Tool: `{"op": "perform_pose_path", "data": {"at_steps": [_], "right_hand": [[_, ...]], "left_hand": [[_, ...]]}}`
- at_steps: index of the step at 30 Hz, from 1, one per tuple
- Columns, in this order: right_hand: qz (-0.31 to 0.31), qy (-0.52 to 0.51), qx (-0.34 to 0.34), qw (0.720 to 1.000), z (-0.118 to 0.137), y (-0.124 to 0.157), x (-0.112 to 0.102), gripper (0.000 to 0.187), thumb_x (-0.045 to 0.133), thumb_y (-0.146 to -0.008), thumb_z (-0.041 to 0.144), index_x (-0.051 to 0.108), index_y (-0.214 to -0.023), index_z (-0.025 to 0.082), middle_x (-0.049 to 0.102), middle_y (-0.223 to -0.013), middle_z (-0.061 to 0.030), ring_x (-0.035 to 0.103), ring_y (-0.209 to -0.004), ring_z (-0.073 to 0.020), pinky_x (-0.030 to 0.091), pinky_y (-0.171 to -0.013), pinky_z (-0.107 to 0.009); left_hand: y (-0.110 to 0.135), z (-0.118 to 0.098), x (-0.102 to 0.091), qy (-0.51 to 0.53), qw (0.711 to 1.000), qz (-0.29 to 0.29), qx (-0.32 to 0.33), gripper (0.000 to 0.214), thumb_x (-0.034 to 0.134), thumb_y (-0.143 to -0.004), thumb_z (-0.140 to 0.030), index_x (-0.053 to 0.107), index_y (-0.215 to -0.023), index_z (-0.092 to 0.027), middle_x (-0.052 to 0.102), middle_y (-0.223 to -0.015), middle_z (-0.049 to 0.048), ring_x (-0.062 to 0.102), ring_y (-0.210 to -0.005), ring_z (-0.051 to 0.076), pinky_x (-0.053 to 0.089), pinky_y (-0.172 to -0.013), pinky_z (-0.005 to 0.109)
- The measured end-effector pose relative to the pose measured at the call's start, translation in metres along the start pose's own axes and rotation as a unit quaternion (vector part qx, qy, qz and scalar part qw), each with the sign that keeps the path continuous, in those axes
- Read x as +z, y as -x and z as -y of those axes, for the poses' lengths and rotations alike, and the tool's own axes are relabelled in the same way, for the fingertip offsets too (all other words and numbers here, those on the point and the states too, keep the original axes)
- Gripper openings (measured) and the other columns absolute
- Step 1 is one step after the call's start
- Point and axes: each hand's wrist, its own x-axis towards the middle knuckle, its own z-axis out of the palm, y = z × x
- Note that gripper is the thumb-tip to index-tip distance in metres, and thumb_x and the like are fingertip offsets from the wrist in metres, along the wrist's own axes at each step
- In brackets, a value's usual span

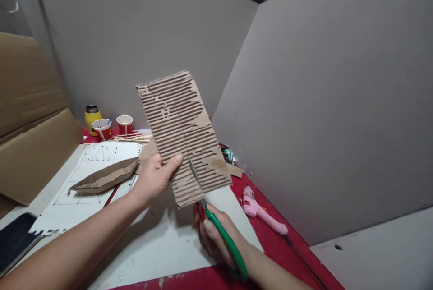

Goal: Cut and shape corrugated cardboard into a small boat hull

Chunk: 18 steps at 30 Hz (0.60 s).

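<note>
A sheet of corrugated cardboard, its ridges bare and torn paper patches along the right side, is held up over the table. My left hand grips its lower left edge, thumb on the ridged face. In my right hand is a pair of scissors with green and red handles. The scissors reach into the sheet from its lower edge, one blade showing over the ridged face; the other is hidden. A thin line runs up the sheet above the blade tip.
Left lie a boat-shaped cardboard piece on drawn paper, a dark tablet-like object and a large cardboard box. Paper cups, a yellow bottle and wooden sticks stand behind. A pink glue gun lies right, beside grey panels.
</note>
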Motion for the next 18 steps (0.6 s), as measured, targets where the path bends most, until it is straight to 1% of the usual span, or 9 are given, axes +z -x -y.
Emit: {"op": "perform_pose_path", "data": {"at_steps": [2, 4, 8, 12, 16, 18], "right_hand": [[0.005, 0.019, -0.006, 1.000, 0.0032, -0.0001, -0.0029, 0.044, 0.035, -0.096, 0.062, 0.040, -0.082, 0.021, 0.046, -0.057, 0.0040, 0.043, -0.049, -0.0104, 0.035, -0.046, -0.023], [0.011, 0.022, 0.003, 1.000, 0.0051, 0.0010, -0.0046, 0.043, 0.033, -0.096, 0.061, 0.040, -0.082, 0.021, 0.047, -0.057, 0.0033, 0.044, -0.049, -0.0111, 0.035, -0.046, -0.024], [-0.001, 0.019, 0.017, 1.000, 0.0051, 0.0041, -0.0039, 0.042, 0.034, -0.097, 0.060, 0.041, -0.082, 0.021, 0.044, -0.055, 0.0046, 0.040, -0.046, -0.0103, 0.031, -0.043, -0.024], [-0.018, 0.034, 0.031, 0.999, 0.0048, 0.0060, -0.0023, 0.044, 0.037, -0.095, 0.061, 0.039, -0.077, 0.022, 0.040, -0.052, 0.0061, 0.036, -0.043, -0.0089, 0.027, -0.041, -0.023], [-0.011, -0.002, 0.055, 0.998, 0.0039, 0.0056, -0.0031, 0.044, 0.040, -0.093, 0.063, 0.038, -0.077, 0.022, 0.036, -0.048, 0.0083, 0.031, -0.039, -0.0080, 0.023, -0.037, -0.022], [-0.009, -0.022, 0.049, 0.999, 0.0026, 0.0043, -0.0040, 0.045, 0.040, -0.093, 0.064, 0.040, -0.079, 0.022, 0.038, -0.049, 0.0074, 0.033, -0.040, -0.0088, 0.025, -0.038, -0.022]], "left_hand": [[0.0031, 0.0037, 0.0030, -0.002, 1.000, 0.010, -0.004, 0.031, 0.068, -0.083, -0.041, 0.072, -0.097, -0.013, 0.075, -0.093, 0.0066, 0.067, -0.083, 0.019, 0.053, -0.075, 0.029], [0.0054, 0.0063, 0.0059, 0.004, 1.000, 0.015, -0.012, 0.031, 0.068, -0.083, -0.041, 0.073, -0.097, -0.013, 0.075, -0.093, 0.0068, 0.067, -0.085, 0.020, 0.053, -0.077, 0.030], [0.0056, 0.0086, 0.0083, 0.022, 0.999, 0.015, -0.026, 0.030, 0.069, -0.082, -0.040, 0.073, -0.096, -0.013, 0.075, -0.093, 0.0067, 0.068, -0.085, 0.020, 0.053, -0.079, 0.031], [0.0032, 0.0089, 0.0068, 0.022, 0.999, 0.006, -0.041, 0.030, 0.070, -0.080, -0.040, 0.072, -0.093, -0.013, 0.075, -0.089, 0.0064, 0.068, -0.082, 0.020, 0.053, -0.076, 0.030], [0.0034, 0.0085, 0.0045, 0.008, 0.999, -0.002, -0.050, 0.031, 0.071, -0.079, -0.042, 0.072, -0.089, -0.013, 0.074, -0.087, 0.0069, 0.067, -0.080, 0.020, 0.052, -0.073, 0.030], [0.0054, 0.0087, 0.0057, 0.006, 0.999, 0.003, -0.054, 0.031, 0.071, -0.079, -0.042, 0.071, -0.087, -0.013, 0.074, -0.087, 0.0072, 0.066, -0.079, 0.020, 0.052, -0.072, 0.030]]}}
